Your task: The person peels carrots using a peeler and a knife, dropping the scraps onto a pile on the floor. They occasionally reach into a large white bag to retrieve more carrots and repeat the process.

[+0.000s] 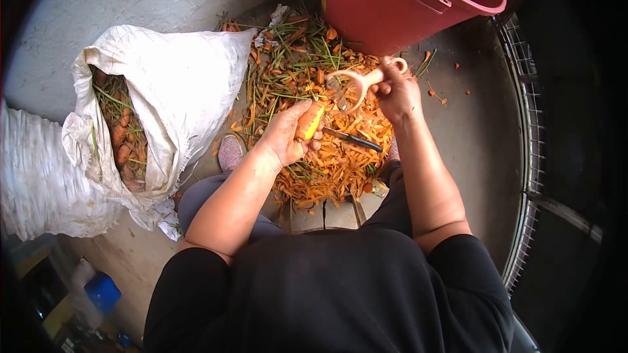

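Observation:
My left hand (pixel 288 132) is wrapped round a partly peeled carrot (pixel 310 121), whose bright orange-yellow side faces up. In my right hand (pixel 399 93) is a pale Y-shaped peeler (pixel 364 83), gripped by its handle, with its forked head toward the carrot but apart from it. Below both hands spreads a heap of carrot peelings (pixel 320 180) mixed with green stalks. A knife with a black handle (pixel 364 142) lies on the heap, just right of my left hand; part of its blade is hidden.
At the left, an open white sack (pixel 190 72) holds unpeeled carrots (pixel 122 134) with stalks. Another white sack (pixel 46 176) lies beside it. A tall red bin (pixel 392 6) stands beyond the heap. Metal mesh (pixel 533 124) runs along the right. A blue object (pixel 103 291) is at lower left.

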The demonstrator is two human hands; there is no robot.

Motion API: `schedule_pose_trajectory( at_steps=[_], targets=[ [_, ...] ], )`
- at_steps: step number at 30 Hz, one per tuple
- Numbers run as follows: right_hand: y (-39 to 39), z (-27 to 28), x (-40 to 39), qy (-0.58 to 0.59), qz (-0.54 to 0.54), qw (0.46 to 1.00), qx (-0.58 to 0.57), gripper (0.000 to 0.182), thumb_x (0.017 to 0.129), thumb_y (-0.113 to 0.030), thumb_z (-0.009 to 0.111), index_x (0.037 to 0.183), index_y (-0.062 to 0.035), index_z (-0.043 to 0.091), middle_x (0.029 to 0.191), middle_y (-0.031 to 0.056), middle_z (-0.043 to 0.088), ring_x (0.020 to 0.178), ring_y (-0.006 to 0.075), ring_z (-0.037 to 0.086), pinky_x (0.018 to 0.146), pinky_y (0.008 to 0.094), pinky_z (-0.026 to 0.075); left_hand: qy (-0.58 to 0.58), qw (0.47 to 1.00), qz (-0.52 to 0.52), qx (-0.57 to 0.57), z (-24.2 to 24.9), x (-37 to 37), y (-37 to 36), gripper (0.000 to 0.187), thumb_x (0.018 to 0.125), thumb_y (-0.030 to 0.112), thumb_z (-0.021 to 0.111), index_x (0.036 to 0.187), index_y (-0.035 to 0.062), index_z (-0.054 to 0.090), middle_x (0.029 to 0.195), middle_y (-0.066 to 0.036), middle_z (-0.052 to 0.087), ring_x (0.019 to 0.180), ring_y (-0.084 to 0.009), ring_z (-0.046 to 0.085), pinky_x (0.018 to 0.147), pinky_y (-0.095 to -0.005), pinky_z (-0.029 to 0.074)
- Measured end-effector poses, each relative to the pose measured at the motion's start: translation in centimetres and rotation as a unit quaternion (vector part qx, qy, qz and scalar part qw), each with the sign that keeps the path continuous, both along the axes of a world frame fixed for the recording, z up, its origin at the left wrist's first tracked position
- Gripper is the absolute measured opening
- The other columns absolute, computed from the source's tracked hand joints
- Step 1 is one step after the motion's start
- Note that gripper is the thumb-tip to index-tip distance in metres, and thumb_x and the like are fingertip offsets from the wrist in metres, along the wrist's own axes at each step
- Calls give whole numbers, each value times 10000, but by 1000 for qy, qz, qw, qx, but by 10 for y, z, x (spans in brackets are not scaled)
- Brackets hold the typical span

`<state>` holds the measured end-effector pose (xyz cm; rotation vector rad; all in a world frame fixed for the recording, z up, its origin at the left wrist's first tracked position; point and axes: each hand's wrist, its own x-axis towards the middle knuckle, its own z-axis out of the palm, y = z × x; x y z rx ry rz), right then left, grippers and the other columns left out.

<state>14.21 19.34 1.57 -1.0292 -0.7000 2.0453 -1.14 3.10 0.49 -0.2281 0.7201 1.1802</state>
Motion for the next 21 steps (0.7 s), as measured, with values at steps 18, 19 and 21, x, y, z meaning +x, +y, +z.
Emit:
schedule_pose_trajectory(
  at_steps=[18,19,21],
  targets=[
    [-45,9,-17,91,159,982,-55,142,792,-118,626,822,-59,501,554,33,495,331,79,371,323,217,377,30,999,30,-12,4,12,3,242,863,280,489,967,63,518,875,-69,539,736,-150,539,471,-244,391],
    [-49,6,-19,94,172,979,-50,149,786,-116,634,812,-56,500,547,35,498,324,79,369,315,212,372,28,999,30,-16,3,14,3,250,864,286,487,959,58,526,881,-66,547,745,-146,548,462,-243,391],
    [-41,-7,-17,51,121,990,-59,148,781,-97,637,802,-40,502,547,40,512,326,80,378,316,203,368,39,999,-2,-11,-1,12,-1,267,874,298,470,970,52,505,824,-63,525,677,-166,513,469,-248,377]
  ],
)
